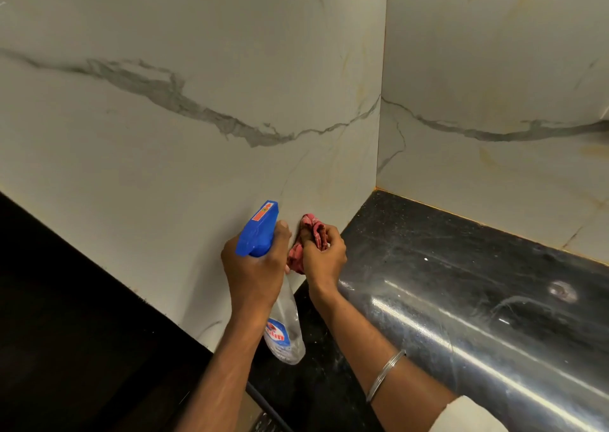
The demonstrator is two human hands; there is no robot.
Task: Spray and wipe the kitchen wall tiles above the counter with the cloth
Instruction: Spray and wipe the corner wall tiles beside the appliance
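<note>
Both hands work low on the wall tiles [197, 102], just above the dark desk [461, 267]. The left hand [253, 267] is wrapped round the neck of the spray bottle [258, 230], whose blue nozzle sits close to the tile. The right hand [324, 257] bunches the red cloth [314, 227] against the tile just beside the nozzle. A squeeze now would likely wet the cloth and knuckles rather than bare tile, and runoff could streak onto the desk. The tight wad may only smear.

L arm: reaching forward, left hand [255, 267] gripping spray bottle [258, 230] neck | R arm: reaching forward, right hand [324, 260] just beside left, fingers curled round bunched cloth [313, 229]
</note>
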